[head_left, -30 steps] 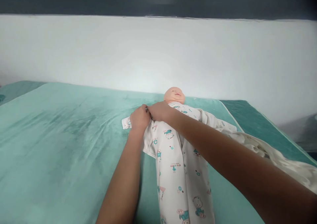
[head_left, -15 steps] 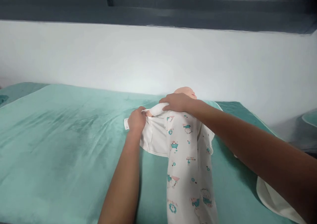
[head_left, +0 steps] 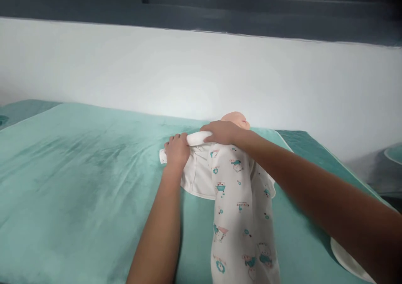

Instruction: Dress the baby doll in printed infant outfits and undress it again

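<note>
A baby doll lies on its back on the bed, its bald head (head_left: 235, 118) at the wall end. White clothing with cartoon animal prints (head_left: 234, 200) covers its body down to the frame's lower edge. To the left spreads a plain white flap (head_left: 202, 177) of a garment. My left hand (head_left: 178, 150) is closed around the end of the doll's arm and the cloth there; the doll's hand is hidden. Across the doll's upper chest, my right hand (head_left: 221, 132) grips the white sleeve (head_left: 199, 138) near the shoulder, thumb below the sleeve.
A green plush blanket (head_left: 78, 183) covers the bed, which meets a white wall (head_left: 157, 70). Above runs a dark frame with bars (head_left: 220, 16). A pale rounded item (head_left: 348, 259) lies at the lower right, partly behind my right forearm.
My left hand has moved slightly right and wrapped over the sleeve end, covering the doll's hand that showed before. My right hand stays at the shoulder. The view has shifted slightly.
</note>
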